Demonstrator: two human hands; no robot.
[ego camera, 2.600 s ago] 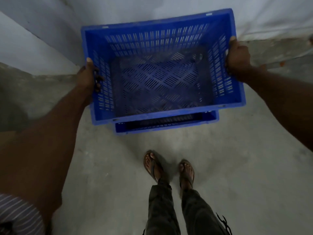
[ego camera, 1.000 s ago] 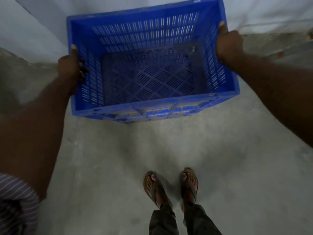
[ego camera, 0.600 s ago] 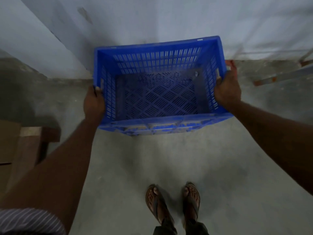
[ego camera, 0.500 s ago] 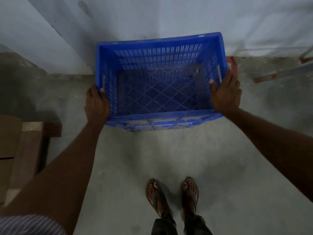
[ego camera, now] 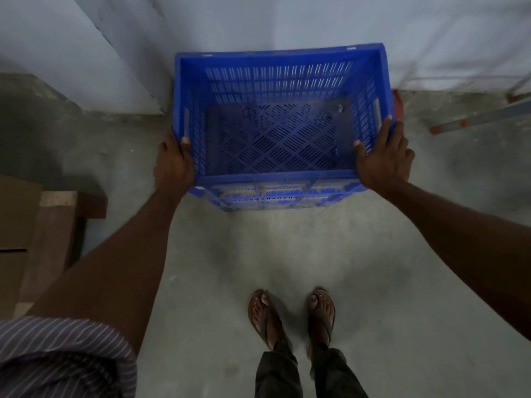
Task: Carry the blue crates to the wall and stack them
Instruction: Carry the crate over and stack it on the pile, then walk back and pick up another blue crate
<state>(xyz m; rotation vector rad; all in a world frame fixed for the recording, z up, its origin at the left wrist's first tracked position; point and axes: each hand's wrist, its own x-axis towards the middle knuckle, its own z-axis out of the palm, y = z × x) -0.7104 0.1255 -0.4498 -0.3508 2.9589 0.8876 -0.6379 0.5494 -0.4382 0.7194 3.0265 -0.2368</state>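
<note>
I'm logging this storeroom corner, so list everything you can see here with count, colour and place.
crate: one seen, blue, empty, at the wall
wall: one, pale grey, behind the crate
floor: grey concrete, underfoot
planks: brown, stacked at far left, count unclear
bar: one, grey, on the floor at right
red object: one, partly hidden behind the crate's right corner
left hand: on the crate's left rim
right hand: flat on the crate's right rim
feet: two, brown sandals, bottom centre
</note>
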